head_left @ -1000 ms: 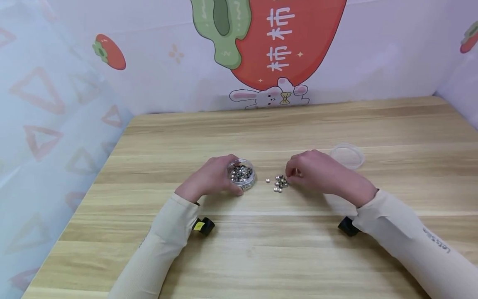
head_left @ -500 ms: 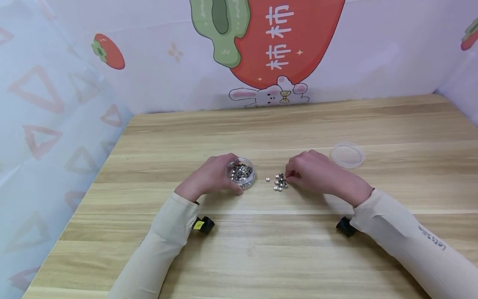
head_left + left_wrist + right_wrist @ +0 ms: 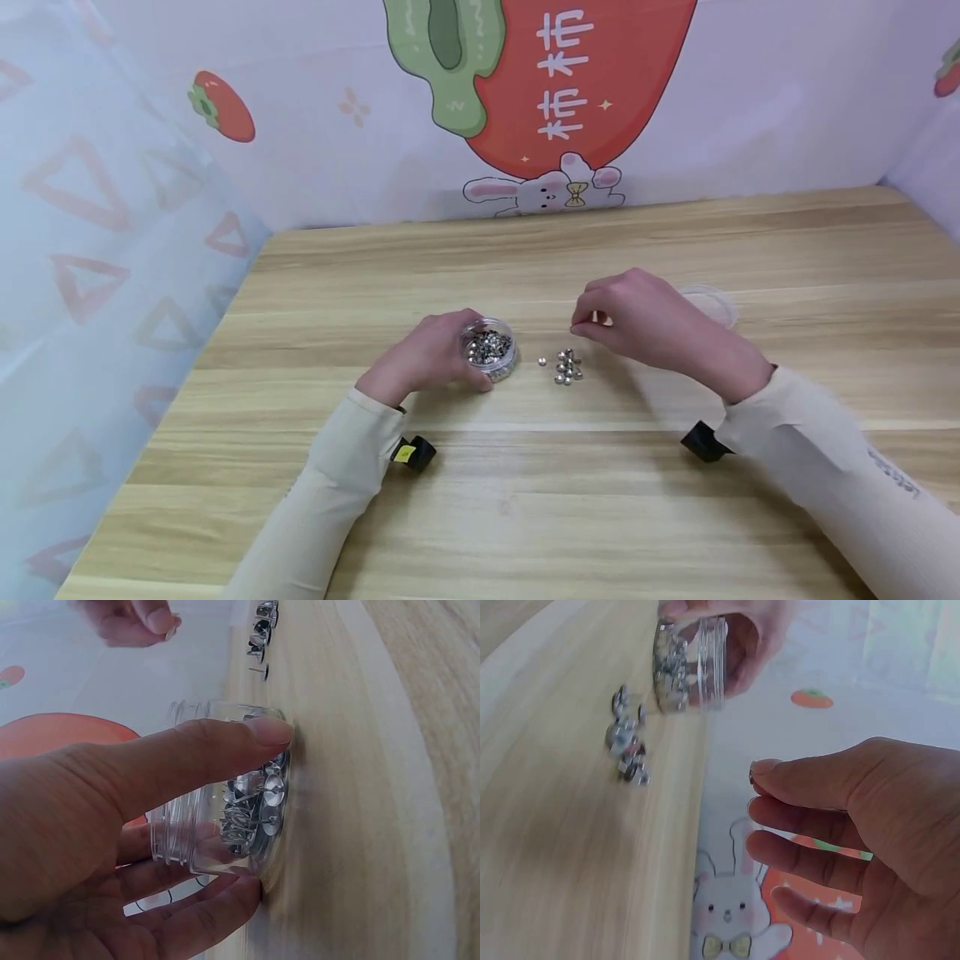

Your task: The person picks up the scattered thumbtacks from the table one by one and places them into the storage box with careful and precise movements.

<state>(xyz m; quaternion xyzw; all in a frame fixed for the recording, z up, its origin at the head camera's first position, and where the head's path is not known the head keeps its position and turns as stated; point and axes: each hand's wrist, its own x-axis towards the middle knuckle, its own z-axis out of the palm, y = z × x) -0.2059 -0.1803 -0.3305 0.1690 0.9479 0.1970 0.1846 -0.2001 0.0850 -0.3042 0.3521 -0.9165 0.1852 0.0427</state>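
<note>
My left hand (image 3: pixel 431 354) grips a clear round plastic jar (image 3: pixel 202 855) standing on the table, thumb on one side and fingers on the other. Silver thumbtacks (image 3: pixel 272 791) fill its lower part, and its mouth is uncovered. To the right of the jar lies a small pile of loose thumbtacks (image 3: pixel 567 367), with a single thumbtack (image 3: pixel 542 362) apart on its left. Raised above the table just beyond the pile, my right hand (image 3: pixel 637 321) pinches a thumbtack (image 3: pixel 751 777) between thumb and forefinger. Most of that tack is hidden by the fingertips.
A clear round lid (image 3: pixel 716 304) lies on the wooden table (image 3: pixel 480 508) behind the right hand, which partly covers it. Printed cloth (image 3: pixel 337 167) hangs along the table's back and sides.
My right hand has lifted from the pile of thumbtacks and moved up and away from it, with one tack pinched. The left hand and jar have stayed in place.
</note>
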